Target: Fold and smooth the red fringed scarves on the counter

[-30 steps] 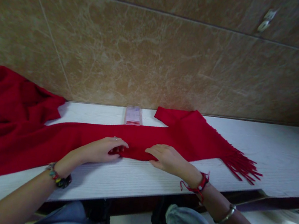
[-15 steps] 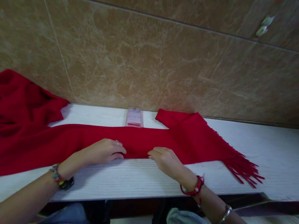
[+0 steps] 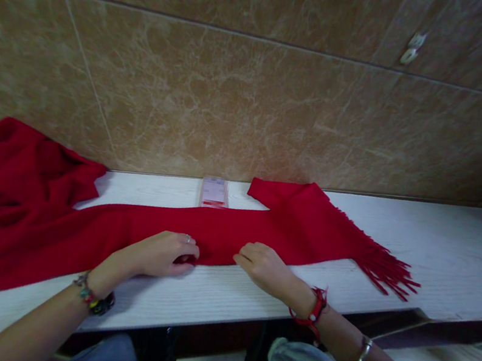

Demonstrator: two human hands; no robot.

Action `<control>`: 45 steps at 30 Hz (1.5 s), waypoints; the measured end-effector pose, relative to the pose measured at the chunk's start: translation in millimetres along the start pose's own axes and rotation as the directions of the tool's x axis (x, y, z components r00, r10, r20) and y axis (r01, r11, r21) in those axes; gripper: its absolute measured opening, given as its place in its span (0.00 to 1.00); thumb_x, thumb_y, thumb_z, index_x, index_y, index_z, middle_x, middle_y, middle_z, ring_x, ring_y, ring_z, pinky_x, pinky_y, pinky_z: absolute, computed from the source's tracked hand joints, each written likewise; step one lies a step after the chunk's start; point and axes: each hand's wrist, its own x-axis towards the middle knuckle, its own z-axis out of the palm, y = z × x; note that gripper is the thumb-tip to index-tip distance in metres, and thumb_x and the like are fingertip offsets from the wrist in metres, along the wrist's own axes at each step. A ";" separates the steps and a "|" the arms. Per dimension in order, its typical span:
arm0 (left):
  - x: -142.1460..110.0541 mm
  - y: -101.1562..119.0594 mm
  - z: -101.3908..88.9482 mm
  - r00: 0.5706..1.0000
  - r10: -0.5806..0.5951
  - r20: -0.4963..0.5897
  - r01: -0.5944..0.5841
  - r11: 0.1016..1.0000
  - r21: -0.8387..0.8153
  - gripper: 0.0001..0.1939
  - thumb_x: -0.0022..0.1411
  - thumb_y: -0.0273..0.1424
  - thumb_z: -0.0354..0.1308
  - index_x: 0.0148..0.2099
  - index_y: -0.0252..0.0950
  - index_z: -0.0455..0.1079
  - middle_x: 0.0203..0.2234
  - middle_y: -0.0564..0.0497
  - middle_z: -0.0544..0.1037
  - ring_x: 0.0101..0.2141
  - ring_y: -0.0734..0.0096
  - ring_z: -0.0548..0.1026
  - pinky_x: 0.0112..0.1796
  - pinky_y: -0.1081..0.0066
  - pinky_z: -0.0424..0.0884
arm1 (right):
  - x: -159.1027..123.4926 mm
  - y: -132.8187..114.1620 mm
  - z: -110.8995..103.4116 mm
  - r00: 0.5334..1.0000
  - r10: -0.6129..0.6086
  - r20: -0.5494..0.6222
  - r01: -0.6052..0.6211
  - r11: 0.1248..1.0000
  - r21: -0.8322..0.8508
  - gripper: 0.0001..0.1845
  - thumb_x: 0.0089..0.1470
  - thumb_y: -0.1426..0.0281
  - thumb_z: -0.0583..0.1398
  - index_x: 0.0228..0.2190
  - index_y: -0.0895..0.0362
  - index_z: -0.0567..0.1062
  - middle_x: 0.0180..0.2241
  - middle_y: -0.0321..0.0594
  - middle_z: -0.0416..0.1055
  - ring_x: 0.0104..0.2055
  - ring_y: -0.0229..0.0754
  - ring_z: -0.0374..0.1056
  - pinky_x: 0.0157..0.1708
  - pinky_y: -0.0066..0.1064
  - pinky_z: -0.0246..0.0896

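Observation:
A long red scarf (image 3: pixel 220 235) lies stretched along the white tabletop, its fringe fanned out at the right and a crumpled heap at the left. With fingers curled, my left hand (image 3: pixel 164 254) grips the scarf's near edge around the middle; thumb and fingertips form a small loop there. My right hand (image 3: pixel 261 264) pinches the same edge a short way to the right, its fingertips partly hidden. Right of centre, the scarf crosses over itself in a folded corner pointing toward the wall.
A small pack with a blurred label (image 3: pixel 215 193) stands behind the scarf, close to the wall. Brown marble tiles (image 3: pixel 218 96) rise along the back of the white tabletop (image 3: pixel 399 231). A white fixture (image 3: pixel 413 48) sits on the wall at upper right. My knees are below the front edge.
The view has shifted slightly. My left hand's thumb and fingers have parted a little into a loop at the scarf's edge. The scarf keeps nearly the same shape.

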 end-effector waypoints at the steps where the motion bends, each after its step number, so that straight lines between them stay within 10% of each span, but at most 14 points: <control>1: 1.0 3.3 -1.0 1.000 0.003 -0.006 -0.003 1.000 -0.015 0.09 0.58 0.33 0.49 0.37 0.37 0.68 0.31 0.51 0.71 0.32 0.72 0.69 0.35 0.74 0.64 | -1.4 -1.4 -0.2 1.000 -0.009 0.002 0.009 1.000 0.005 0.08 0.55 0.77 0.51 0.31 0.60 0.70 0.29 0.41 0.67 0.33 0.39 0.61 0.33 0.30 0.55; 7: 10.4 19.1 -2.8 0.993 0.121 -0.005 -0.121 0.988 -0.099 0.15 0.62 0.35 0.45 0.48 0.40 0.65 0.43 0.49 0.69 0.44 0.69 0.65 0.47 0.70 0.59 | -8.2 -6.6 -2.5 1.000 -0.019 0.007 0.019 0.999 0.032 0.08 0.55 0.76 0.52 0.36 0.60 0.70 0.33 0.42 0.68 0.37 0.40 0.62 0.37 0.31 0.58; 13: 19.5 13.4 7.7 0.989 -0.138 -0.057 0.144 0.979 0.143 0.15 0.62 0.27 0.42 0.45 0.36 0.69 0.38 0.44 0.71 0.39 0.65 0.70 0.42 0.64 0.65 | -9.2 -7.2 0.1 0.999 -0.004 -0.042 0.006 0.999 0.050 0.08 0.55 0.75 0.53 0.35 0.60 0.71 0.35 0.44 0.69 0.37 0.40 0.63 0.37 0.33 0.59; 19: 34.8 26.4 9.7 1.000 0.022 -0.003 -0.022 1.000 -0.017 0.18 0.61 0.26 0.43 0.53 0.38 0.62 0.50 0.48 0.67 0.49 0.70 0.65 0.50 0.69 0.60 | -8.5 -6.4 1.7 0.999 0.023 -0.025 -0.020 0.994 0.104 0.08 0.55 0.76 0.52 0.35 0.60 0.71 0.32 0.42 0.69 0.36 0.38 0.64 0.37 0.30 0.60; 23: 16.2 10.9 15.9 0.978 -0.173 0.114 0.180 0.982 -0.055 0.22 0.63 0.34 0.41 0.59 0.41 0.52 0.57 0.48 0.56 0.56 0.65 0.54 0.52 0.62 0.55 | -10.6 -7.3 3.1 0.999 0.019 -0.046 -0.013 0.994 0.113 0.09 0.54 0.77 0.52 0.35 0.60 0.72 0.34 0.45 0.70 0.37 0.38 0.66 0.38 0.30 0.61; 27: -9.0 -10.1 18.9 0.918 -0.375 0.133 0.379 0.925 -0.009 0.23 0.63 0.39 0.39 0.59 0.44 0.51 0.58 0.47 0.54 0.57 0.60 0.52 0.50 0.57 0.57 | -11.0 -3.9 3.4 0.995 0.080 -0.054 -0.063 0.962 0.267 0.09 0.53 0.76 0.53 0.34 0.59 0.73 0.34 0.43 0.70 0.38 0.39 0.66 0.40 0.29 0.61; 32: -7.1 -11.0 10.0 0.660 -0.746 0.089 0.724 0.663 0.191 0.26 0.62 0.42 0.37 0.60 0.41 0.50 0.60 0.41 0.45 0.57 0.42 0.45 0.44 0.37 0.53 | 1.5 17.9 -8.2 0.985 0.170 0.004 -0.146 0.833 0.533 0.15 0.54 0.66 0.54 0.41 0.58 0.71 0.39 0.42 0.70 0.42 0.37 0.65 0.44 0.28 0.59; 38: 20.5 -14.4 13.0 0.683 -0.726 0.083 0.717 0.687 0.118 0.27 0.62 0.43 0.33 0.62 0.41 0.44 0.61 0.45 0.41 0.58 0.46 0.41 0.46 0.37 0.50 | 34.6 37.0 3.0 0.913 0.382 0.146 -0.408 0.831 0.379 0.34 0.54 0.54 0.47 0.56 0.61 0.53 0.58 0.52 0.47 0.60 0.50 0.41 0.55 0.47 0.43; 45: 1.5 -40.1 19.4 0.485 -0.867 0.112 0.863 0.495 0.098 0.33 0.58 0.49 0.34 0.62 0.42 0.40 0.61 0.44 0.37 0.57 0.36 0.39 0.43 0.32 0.48 | 34.6 36.2 31.0 0.872 0.401 0.280 -0.462 0.864 0.203 0.35 0.54 0.51 0.41 0.57 0.58 0.52 0.60 0.47 0.43 0.61 0.52 0.36 0.56 0.50 0.34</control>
